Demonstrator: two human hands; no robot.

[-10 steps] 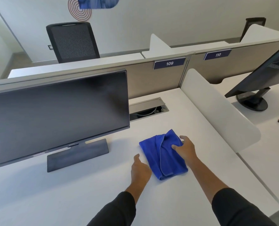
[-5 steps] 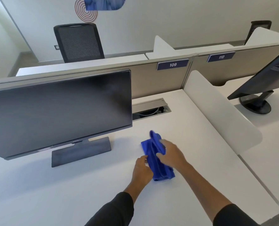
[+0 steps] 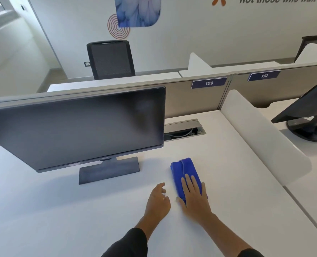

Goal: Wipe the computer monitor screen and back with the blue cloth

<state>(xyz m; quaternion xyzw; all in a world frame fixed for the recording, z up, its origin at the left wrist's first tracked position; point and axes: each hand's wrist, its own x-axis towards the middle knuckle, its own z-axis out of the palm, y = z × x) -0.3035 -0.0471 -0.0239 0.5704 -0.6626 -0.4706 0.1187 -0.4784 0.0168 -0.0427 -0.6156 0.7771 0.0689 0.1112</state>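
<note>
Blue cloth (image 3: 184, 168) now folded narrow, right hand (image 3: 194, 198) flat atop it, left hand (image 3: 158, 200) off it, loosely curled, empty.

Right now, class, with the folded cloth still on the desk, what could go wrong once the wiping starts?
1. The monitor stands on a narrow stand base; a hard push on the screen might tip or slide it.
2. The blue cloth lies loosely folded under the flat right hand; it may unfold when lifted.
3. Reaching behind the monitor could snag cables in the open cable hatch.
</note>
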